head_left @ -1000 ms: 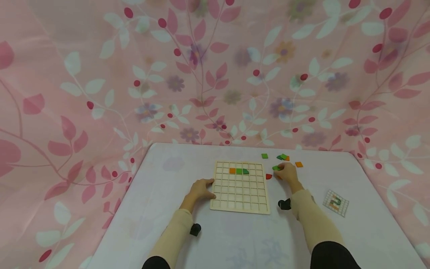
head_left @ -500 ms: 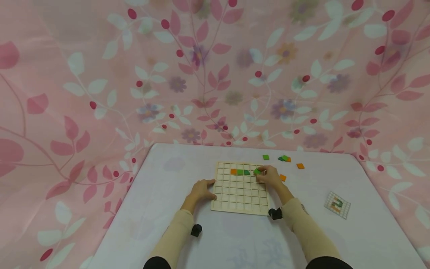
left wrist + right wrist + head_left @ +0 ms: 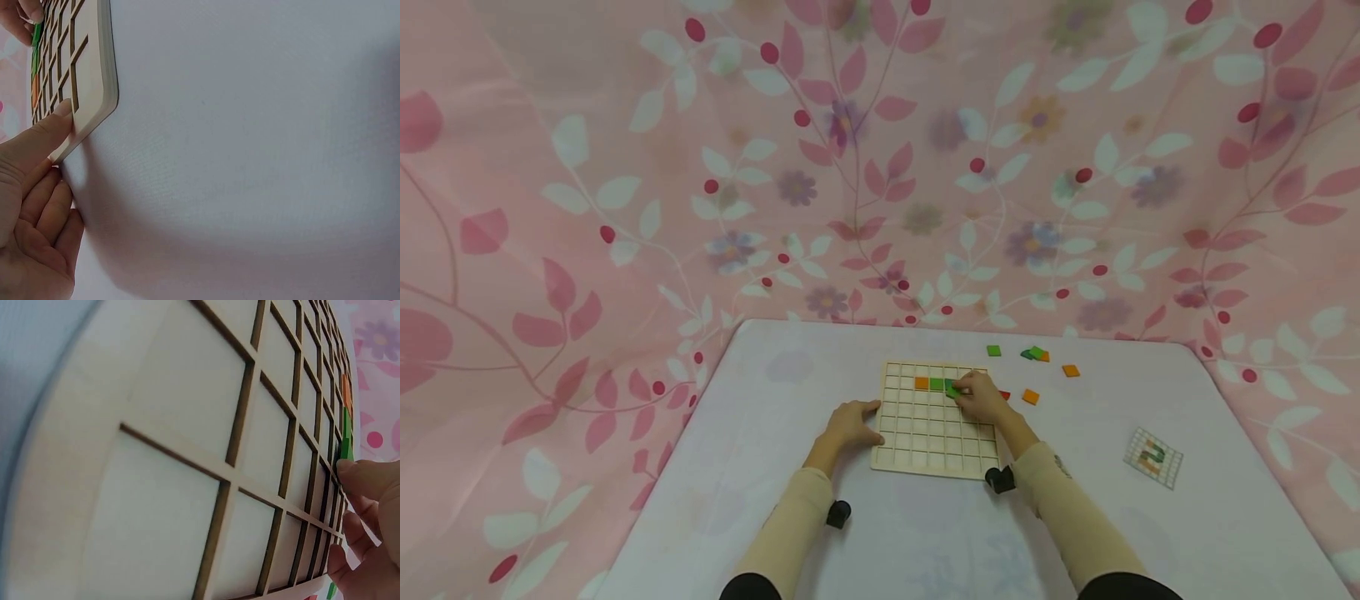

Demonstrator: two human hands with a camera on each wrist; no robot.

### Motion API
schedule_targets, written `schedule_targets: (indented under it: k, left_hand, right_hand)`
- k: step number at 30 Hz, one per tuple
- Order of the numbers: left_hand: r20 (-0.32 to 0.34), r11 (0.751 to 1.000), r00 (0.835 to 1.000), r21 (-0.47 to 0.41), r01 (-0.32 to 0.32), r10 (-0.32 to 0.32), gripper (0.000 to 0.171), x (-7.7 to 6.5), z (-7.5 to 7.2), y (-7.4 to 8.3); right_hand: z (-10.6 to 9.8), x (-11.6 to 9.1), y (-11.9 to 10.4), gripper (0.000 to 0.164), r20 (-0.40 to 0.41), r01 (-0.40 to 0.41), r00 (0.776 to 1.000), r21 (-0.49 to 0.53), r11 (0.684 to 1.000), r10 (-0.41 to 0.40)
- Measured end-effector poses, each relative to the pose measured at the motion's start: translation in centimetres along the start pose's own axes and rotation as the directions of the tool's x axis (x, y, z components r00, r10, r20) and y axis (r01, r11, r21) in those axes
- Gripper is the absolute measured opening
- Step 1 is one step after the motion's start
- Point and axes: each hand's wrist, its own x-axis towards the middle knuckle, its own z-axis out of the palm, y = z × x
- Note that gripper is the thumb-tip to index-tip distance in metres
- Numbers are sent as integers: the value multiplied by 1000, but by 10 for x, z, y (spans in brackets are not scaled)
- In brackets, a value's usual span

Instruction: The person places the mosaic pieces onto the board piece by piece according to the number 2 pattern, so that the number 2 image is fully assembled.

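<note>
A square wooden grid board lies on the white table. My left hand holds its left edge; in the left wrist view the thumb lies on the rim, with the other fingers bent at the edge. Over an upper row of cells, my right hand pinches a light green tile, also visible in the right wrist view beside the thumb tip. An orange tile and a green tile sit in that row. A dark green piece beside them is mostly hidden by the held tile.
Right of the board lie an orange tile and a red piece, partly behind the right hand. Farther back are a green tile, a small pile of tiles and another orange tile. A gridded pattern card lies at right.
My right hand has carried the light green tile left from the loose pieces to over the board, close by the dark green piece. The left hand has kept its place at the edge.
</note>
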Motion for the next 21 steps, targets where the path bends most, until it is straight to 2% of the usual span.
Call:
schedule_targets:
  k: [6,9,10,13,21]
  left_hand:
    - [-2,1000,1000,18,-14,14,75,-1,-2,0]
    - [-1,1000,1000,8,-9,9,76,-1,-2,0]
    - [6,1000,1000,-10,11,-11,75,-1,-2,2]
    - [-2,1000,1000,-2,4,-4,75,-1,-1,1]
    - [-9,1000,1000,9,0,0,74,-1,0,2]
  right_hand:
    - [0,-4,-4,28,3,-19,1000,-26,999,19]
    - [2,-5,-3,24,-17,-12,1000,-22,1000,11]
    - [3,-5,-3,22,-28,-8,1000,-21,1000,7]
    - [7,-6,-1,18,-58,-12,998,-25,1000,10]
    - [14,-9,2,24,-82,-65,995,6,998,65]
